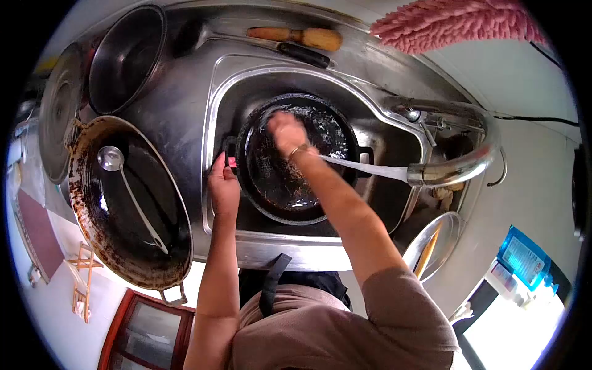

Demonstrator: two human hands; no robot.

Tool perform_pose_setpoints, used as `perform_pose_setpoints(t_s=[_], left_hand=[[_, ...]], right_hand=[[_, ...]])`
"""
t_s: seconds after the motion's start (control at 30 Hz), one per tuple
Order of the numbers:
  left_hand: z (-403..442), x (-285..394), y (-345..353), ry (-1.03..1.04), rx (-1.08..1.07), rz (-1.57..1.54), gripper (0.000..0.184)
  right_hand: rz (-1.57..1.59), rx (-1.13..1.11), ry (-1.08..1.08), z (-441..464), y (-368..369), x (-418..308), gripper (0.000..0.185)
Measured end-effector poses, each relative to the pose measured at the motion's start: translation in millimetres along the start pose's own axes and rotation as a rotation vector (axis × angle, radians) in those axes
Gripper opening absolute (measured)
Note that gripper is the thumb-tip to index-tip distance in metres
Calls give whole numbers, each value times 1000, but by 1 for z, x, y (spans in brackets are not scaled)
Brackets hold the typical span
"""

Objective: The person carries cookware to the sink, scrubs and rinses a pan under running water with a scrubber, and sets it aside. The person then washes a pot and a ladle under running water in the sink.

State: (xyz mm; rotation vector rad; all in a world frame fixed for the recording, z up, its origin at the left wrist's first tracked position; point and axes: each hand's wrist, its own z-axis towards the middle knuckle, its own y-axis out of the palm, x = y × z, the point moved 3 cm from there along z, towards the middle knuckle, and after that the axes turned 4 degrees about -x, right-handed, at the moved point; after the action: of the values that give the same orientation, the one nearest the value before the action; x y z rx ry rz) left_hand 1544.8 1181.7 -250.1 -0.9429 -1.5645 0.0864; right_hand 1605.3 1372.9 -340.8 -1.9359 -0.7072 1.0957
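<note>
A round black pan (283,185) with two side handles lies in the steel sink (246,229), its inside wet and shiny. My left hand (224,179) is closed at the pan's left handle, gripping there. Over the pan's inner surface is my right hand (287,131), smeared by motion, so its fingers and anything under them cannot be made out. A band circles my right wrist. From the curved metal faucet (456,174) a stream of water (364,166) runs toward the pan beside my right wrist.
Left of the sink, a large worn pan (92,228) holds a ladle (137,206); a deep pot (126,58) stands behind it. Along the back edge lie a wooden-handled tool (296,37) and a black-handled utensil (302,54). A glass lid (453,237) is at right.
</note>
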Motion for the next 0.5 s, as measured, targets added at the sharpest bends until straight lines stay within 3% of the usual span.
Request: perform_pose_setpoints(t_s=[0.03,0.1,0.17,0.23,0.37,0.43,0.47,0.5], left_hand=[[0,1,1,11,-6,-36,36],[0,5,-1,52,2,2,36],[1,-3,1,30,-11,-60,36],[1,-4,2,-4,-19,-72,36],[2,-4,1,-98,-65,-109,35],[2,-6,1,-85,-66,-74,35],[2,-6,0,-70,-68,-42,34],[1,-5,-2,-70,-69,-30,34]], right_hand=[[-162,-48,28,-1,-12,24,23],[-335,83,196,-35,-24,62,26],[-201,33,385,-77,-16,87,26],[-326,-151,401,-120,5,85,29],[-448,-318,164,-156,25,-13,30],[-136,-84,-41,-131,3,-48,21],[-215,55,-33,-117,13,-38,18],[-79,29,33,-98,16,-17,21]])
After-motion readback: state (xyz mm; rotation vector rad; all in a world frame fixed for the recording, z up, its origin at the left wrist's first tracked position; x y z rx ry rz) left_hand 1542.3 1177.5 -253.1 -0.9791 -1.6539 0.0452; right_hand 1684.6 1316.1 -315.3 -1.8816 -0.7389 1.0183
